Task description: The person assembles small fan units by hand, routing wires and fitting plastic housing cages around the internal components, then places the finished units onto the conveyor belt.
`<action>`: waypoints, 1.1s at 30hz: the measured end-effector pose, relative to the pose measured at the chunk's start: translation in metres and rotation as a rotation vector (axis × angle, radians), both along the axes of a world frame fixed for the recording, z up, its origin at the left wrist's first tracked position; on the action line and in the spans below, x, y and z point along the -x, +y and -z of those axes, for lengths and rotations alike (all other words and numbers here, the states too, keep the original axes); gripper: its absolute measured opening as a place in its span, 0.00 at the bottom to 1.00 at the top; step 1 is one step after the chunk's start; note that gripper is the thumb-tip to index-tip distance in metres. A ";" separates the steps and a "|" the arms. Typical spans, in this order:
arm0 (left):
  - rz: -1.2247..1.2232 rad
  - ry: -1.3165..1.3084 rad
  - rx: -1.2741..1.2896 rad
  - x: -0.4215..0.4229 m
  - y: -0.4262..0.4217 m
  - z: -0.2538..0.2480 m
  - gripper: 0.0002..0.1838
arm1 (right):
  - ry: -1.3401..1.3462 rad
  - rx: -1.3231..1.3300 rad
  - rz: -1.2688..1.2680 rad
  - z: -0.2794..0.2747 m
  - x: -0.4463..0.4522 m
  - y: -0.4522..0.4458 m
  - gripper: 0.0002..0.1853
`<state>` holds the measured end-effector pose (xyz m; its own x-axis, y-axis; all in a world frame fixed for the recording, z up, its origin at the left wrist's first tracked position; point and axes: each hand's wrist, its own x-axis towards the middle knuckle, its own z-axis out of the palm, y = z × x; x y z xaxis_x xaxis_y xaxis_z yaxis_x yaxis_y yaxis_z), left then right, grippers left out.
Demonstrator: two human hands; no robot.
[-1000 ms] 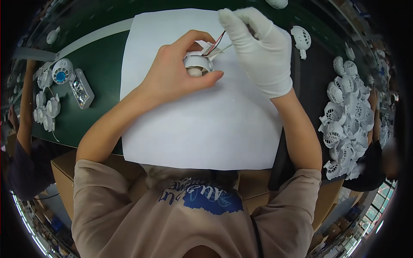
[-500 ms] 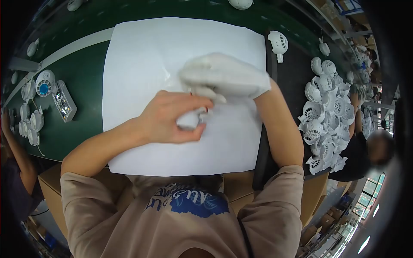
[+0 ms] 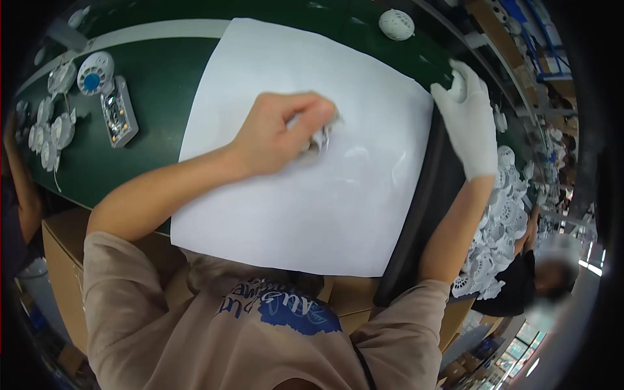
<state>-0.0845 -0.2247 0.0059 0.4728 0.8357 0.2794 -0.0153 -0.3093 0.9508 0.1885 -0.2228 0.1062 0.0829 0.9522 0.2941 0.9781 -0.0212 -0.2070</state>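
My bare left hand [image 3: 283,133] is closed over the white sheet [image 3: 292,214]. Between its fingers shows a small white and grey part [image 3: 318,140], mostly hidden and smeared by motion. At the sheet's upper right corner is my right hand [image 3: 467,117], in a white glove. Its thumb and fingers curl around a white plastic shell [image 3: 458,86], of which only a bit shows.
A heap of white slotted shells [image 3: 500,227] lies on the right, with a co-worker beyond it. On the green table, left, are a round white unit with a blue centre [image 3: 91,82], a grey box [image 3: 119,114] and several wired white parts [image 3: 62,130]. Another white shell [image 3: 396,25] lies farther back.
My right hand has moved from beside my left hand to the upper right, onto the shell lying there. My left hand has risen slightly, still holding its part. The whole view has turned.
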 end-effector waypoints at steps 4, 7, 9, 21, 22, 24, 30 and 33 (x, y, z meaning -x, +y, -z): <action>-0.209 -0.321 0.150 -0.001 0.020 0.004 0.19 | -0.083 0.037 -0.724 0.041 0.074 -0.014 0.20; -0.225 -0.305 0.144 0.008 0.037 0.005 0.20 | 0.057 0.105 -0.768 0.057 0.084 -0.018 0.21; -0.250 -0.310 0.146 0.010 0.036 0.005 0.20 | 0.202 0.069 -0.603 0.054 0.088 -0.017 0.21; -0.256 -0.266 0.168 0.000 0.029 0.003 0.25 | 0.555 -0.179 -0.475 0.064 0.091 -0.017 0.26; -0.250 -0.275 0.169 -0.002 0.025 0.002 0.25 | 0.550 -0.183 -0.478 0.058 0.093 -0.020 0.26; -0.243 -0.288 0.183 -0.006 0.013 -0.001 0.27 | 0.354 -0.218 -0.524 0.044 0.106 -0.037 0.26; -0.101 -0.428 0.334 -0.013 -0.012 -0.013 0.29 | 0.147 -0.308 -0.579 0.047 0.120 -0.047 0.24; -0.073 -0.372 0.297 -0.009 -0.015 -0.009 0.29 | 0.134 -0.253 -0.525 0.050 0.122 -0.049 0.24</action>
